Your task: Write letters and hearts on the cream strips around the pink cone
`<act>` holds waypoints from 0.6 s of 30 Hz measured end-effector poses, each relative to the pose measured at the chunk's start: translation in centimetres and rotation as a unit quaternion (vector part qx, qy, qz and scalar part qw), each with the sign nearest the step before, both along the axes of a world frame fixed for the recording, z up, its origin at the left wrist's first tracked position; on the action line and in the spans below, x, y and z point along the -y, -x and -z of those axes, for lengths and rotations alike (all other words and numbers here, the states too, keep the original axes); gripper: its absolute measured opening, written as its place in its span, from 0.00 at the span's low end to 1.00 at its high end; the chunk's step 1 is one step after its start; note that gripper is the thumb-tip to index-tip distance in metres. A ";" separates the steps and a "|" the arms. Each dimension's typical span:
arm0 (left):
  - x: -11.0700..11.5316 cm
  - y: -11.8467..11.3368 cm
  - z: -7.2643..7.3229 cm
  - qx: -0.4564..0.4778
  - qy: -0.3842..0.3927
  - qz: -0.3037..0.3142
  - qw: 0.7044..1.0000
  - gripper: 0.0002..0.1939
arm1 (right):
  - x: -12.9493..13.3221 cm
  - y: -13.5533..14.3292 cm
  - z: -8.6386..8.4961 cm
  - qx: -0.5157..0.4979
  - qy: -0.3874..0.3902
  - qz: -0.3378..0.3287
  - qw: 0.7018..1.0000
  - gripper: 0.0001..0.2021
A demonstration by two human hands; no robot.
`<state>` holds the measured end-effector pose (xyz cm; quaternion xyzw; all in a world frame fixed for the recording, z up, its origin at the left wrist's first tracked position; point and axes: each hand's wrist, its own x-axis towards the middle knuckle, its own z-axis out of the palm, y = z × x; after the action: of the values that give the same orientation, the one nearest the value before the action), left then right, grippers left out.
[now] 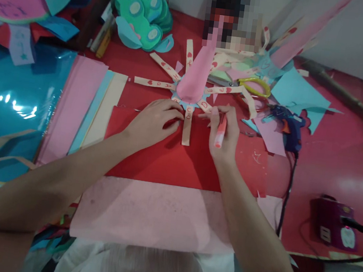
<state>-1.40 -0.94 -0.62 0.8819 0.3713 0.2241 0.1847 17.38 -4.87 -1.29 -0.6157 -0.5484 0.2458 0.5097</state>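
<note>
A pink paper cone stands on a blue scalloped paper base, with several cream strips spreading from it. The strips carry red letters and hearts; the strip marked C points toward me. My left hand lies palm down at the base's near left edge, fingers loosely bent and thumb apart, beside that strip. My right hand grips an orange-red marker just right of the strip. Its tip is hidden by my fingers, near the strip marked D. Red paper lies under both hands.
Yellow-handled scissors and paper scraps lie behind my right hand. A blue glue gun and a purple power socket with cords are to the right. Coloured sheets lie left; green paper cutouts sit at the back.
</note>
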 end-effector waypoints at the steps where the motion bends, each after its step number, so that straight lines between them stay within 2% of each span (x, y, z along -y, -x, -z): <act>1: 0.0 0.0 -0.1 0.000 0.003 -0.007 1.000 0.12 | 0.0 0.0 -0.1 0.009 0.006 -0.008 1.000 0.09; 4: 0.1 -0.1 -0.4 0.003 0.016 -0.026 1.000 0.14 | 0.1 0.1 -0.4 0.022 -0.003 -0.022 1.000 0.08; 8: 0.3 -0.2 -0.5 -0.017 0.023 0.003 1.000 0.20 | 0.0 0.2 -0.4 0.021 -0.022 -0.024 0.999 0.07; 12: 0.2 -0.2 -0.1 -0.051 0.022 0.038 0.998 0.18 | 0.0 0.2 -0.4 0.031 -0.009 -0.043 0.999 0.08; 18: 0.0 -0.1 0.0 -0.038 0.014 0.044 0.998 0.16 | 0.2 0.0 -0.6 0.074 0.005 -0.060 0.995 0.06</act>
<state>-1.26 -0.99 -0.60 0.9026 0.3417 0.1770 0.1930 17.34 -5.04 -0.72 -0.6005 -0.6196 0.2326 0.4487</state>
